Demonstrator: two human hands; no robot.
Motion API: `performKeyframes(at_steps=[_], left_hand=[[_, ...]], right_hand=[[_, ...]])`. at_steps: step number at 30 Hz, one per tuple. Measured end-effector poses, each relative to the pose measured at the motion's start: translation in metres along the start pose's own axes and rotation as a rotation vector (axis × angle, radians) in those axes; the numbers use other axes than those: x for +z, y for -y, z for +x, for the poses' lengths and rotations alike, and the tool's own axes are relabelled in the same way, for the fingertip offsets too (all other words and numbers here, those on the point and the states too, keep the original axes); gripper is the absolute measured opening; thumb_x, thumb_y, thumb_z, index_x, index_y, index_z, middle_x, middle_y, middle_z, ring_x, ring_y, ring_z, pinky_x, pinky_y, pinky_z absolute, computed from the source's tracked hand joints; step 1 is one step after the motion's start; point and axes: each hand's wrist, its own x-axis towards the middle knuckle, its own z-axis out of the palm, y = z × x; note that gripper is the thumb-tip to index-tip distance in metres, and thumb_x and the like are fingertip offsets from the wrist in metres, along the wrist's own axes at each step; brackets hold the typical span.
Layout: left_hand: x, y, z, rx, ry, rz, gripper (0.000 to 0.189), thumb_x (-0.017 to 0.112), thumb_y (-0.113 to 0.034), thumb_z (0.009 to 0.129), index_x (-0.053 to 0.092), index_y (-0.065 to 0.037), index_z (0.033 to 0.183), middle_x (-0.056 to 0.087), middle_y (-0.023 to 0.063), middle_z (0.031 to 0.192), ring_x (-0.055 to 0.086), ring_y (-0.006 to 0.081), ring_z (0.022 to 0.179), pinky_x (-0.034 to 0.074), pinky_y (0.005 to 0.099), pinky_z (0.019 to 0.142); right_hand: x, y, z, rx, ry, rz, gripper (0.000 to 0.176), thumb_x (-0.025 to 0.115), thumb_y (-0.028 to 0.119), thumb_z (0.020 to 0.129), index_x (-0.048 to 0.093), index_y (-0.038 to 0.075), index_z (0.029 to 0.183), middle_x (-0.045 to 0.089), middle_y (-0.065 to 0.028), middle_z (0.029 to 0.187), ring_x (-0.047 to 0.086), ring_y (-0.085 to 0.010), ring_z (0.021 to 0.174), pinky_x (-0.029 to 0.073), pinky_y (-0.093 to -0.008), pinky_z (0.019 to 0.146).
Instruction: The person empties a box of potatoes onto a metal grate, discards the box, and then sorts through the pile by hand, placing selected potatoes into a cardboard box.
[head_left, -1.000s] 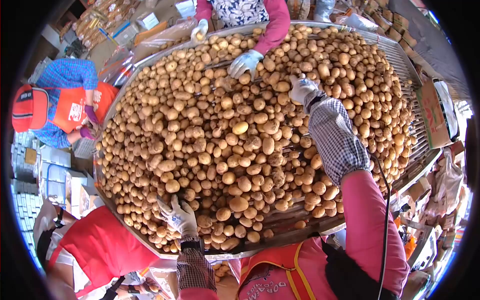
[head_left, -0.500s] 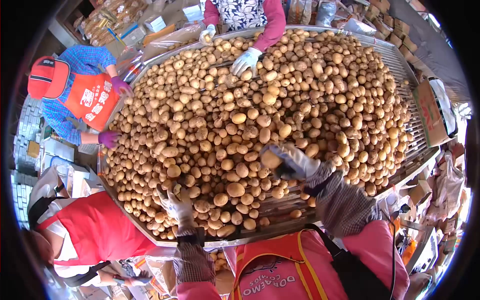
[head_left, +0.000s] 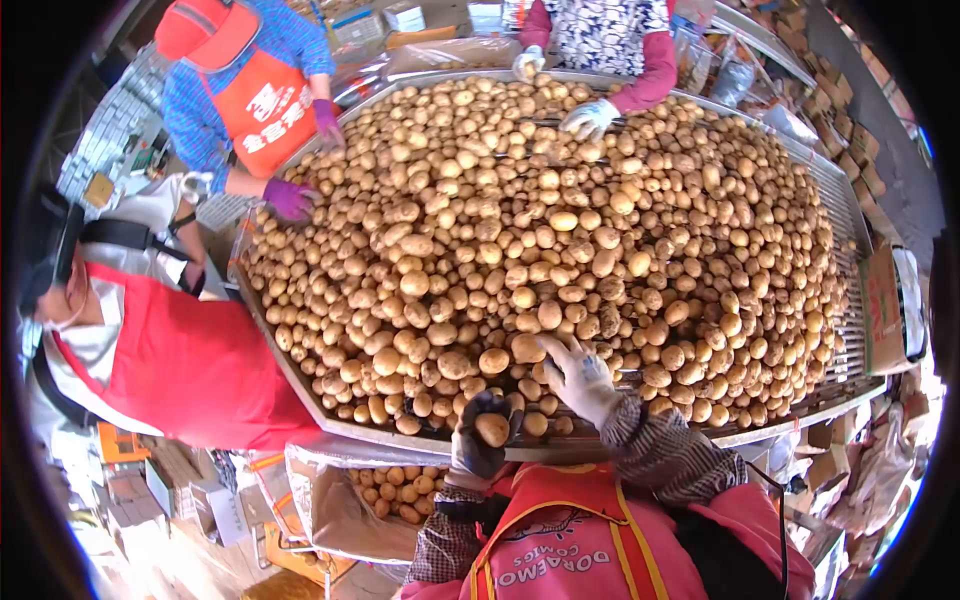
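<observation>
My left hand (head_left: 482, 438), in a white glove with a dark palm, is curled around a potato (head_left: 492, 430) at the near edge of the sorting table. To its right, my right hand (head_left: 582, 382) reaches over the heap in a white glove. Its fingers are extended, with the fingertips right at a larger potato (head_left: 527, 348). The heap of potatoes (head_left: 440, 240), brown and of mixed sizes, spreads over the slatted metal table (head_left: 850, 215) on all sides of both hands.
A person in purple gloves (head_left: 290, 199) works at the far left, and another in pale gloves (head_left: 590, 119) across the table. Close on my left stands a person in a red apron (head_left: 190, 360). A plastic-lined box (head_left: 335, 510) of potatoes sits below the near edge. A carton (head_left: 882, 310) stands at right.
My view has shifted, moving the table rightward in the picture. My left hand has come back to the near edge and closed on a potato. My right hand has released the potato it held.
</observation>
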Motion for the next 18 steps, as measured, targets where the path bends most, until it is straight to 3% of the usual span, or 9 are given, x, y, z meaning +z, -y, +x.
performKeyframes(at_steps=[3,5,6,7,9,10,13,15,18], left_hand=[[0.012,-0.015,-0.015,-0.04,0.007,-0.209,0.018,0.059,-0.027,0.099,0.066,-0.01,0.098,0.068,0.0024,0.09,0.068,0.0238,0.095,0.055,0.0497,0.1],[0.011,-0.018,-0.017,-0.007,0.072,-0.201,0.018,0.058,-0.025,0.099,0.067,-0.009,0.103,0.067,0.0023,0.09,0.067,0.0241,0.093,0.055,0.048,0.099],[0.008,-0.02,-0.017,-0.039,0.095,-0.241,0.019,0.058,-0.023,0.099,0.067,-0.008,0.108,0.066,0.0028,0.09,0.067,0.0246,0.093,0.055,0.0458,0.099],[-0.013,-0.02,-0.005,-0.065,0.252,-0.269,0.026,0.057,-0.022,0.1,0.065,-0.007,0.12,0.068,0.0064,0.1,0.066,0.0254,0.1,0.056,0.0453,0.097],[-0.017,-0.018,-0.007,-0.045,0.23,-0.18,0.037,0.056,-0.02,0.1,0.057,-0.009,0.135,0.068,0.0097,0.119,0.066,0.0264,0.103,0.057,0.0408,0.091],[0.0,-0.019,-0.026,0.007,0.275,-0.134,0.049,0.056,-0.02,0.1,0.046,-0.012,0.148,0.061,0.0131,0.136,0.065,0.0283,0.111,0.056,0.0389,0.088],[-0.011,-0.024,-0.04,-0.171,0.496,-0.066,0.059,0.056,-0.02,0.101,0.035,-0.014,0.156,0.048,0.0107,0.15,0.061,0.0262,0.12,0.055,0.0371,0.092],[-0.042,-0.015,-0.035,-0.096,0.471,0.062,0.058,0.06,-0.023,0.1,0.038,-0.015,0.153,0.055,0.0087,0.139,0.063,0.0224,0.114,0.058,0.0337,0.082],[-0.022,-0.036,-0.074,-0.089,0.539,-0.078,0.059,0.064,-0.027,0.098,0.04,-0.015,0.151,0.059,0.0084,0.134,0.068,0.0216,0.106,0.06,0.0316,0.073]], right_hand=[[0.053,-0.005,0.03,-0.183,-0.009,-0.291,0.057,0.071,0.018,0.087,0.054,0.019,0.141,0.057,-0.0179,0.135,0.068,-0.034,0.099,0.057,-0.0462,0.083],[0.055,0.004,0.052,0.027,0.21,-0.087,0.057,0.072,0.017,0.085,0.058,0.022,0.14,0.056,-0.0195,0.138,0.067,-0.0351,0.102,0.056,-0.0451,0.087],[0.06,-0.003,0.052,0.013,0.148,0.182,0.056,0.073,0.012,0.082,0.06,0.019,0.137,0.058,-0.0206,0.136,0.066,-0.0361,0.106,0.054,-0.0445,0.09],[0.06,-0.004,0.052,-0.008,0.162,0.181,0.056,0.073,0.012,0.082,0.06,0.019,0.137,0.058,-0.0206,0.136,0.066,-0.0361,0.106,0.054,-0.0445,0.09],[0.056,-0.011,0.055,0.205,0.358,1.014,0.058,0.073,0.002,0.086,0.056,0.008,0.141,0.065,-0.0173,0.127,0.065,-0.025,0.11,0.053,-0.0354,0.092],[0.036,0.003,0.045,0.177,0.384,1.045,0.055,0.072,0.003,0.088,0.056,0.006,0.141,0.066,-0.0167,0.126,0.064,-0.0228,0.109,0.053,-0.0345,0.091],[0.031,0.031,0.008,-0.274,0.32,0.602,0.047,0.069,0.007,0.093,0.057,0.003,0.138,0.067,-0.0164,0.123,0.064,-0.0235,0.106,0.052,-0.0354,0.091],[0.037,0.051,-0.014,-0.418,0.333,0.354,0.044,0.068,0.008,0.094,0.058,0.003,0.137,0.067,-0.0159,0.118,0.065,-0.0263,0.104,0.052,-0.0363,0.091],[0.032,0.102,-0.032,-0.465,0.227,0.511,0.042,0.054,-0.006,0.095,0.056,-0.001,0.137,0.064,-0.0149,0.114,0.065,-0.0237,0.098,0.053,-0.0342,0.083]])
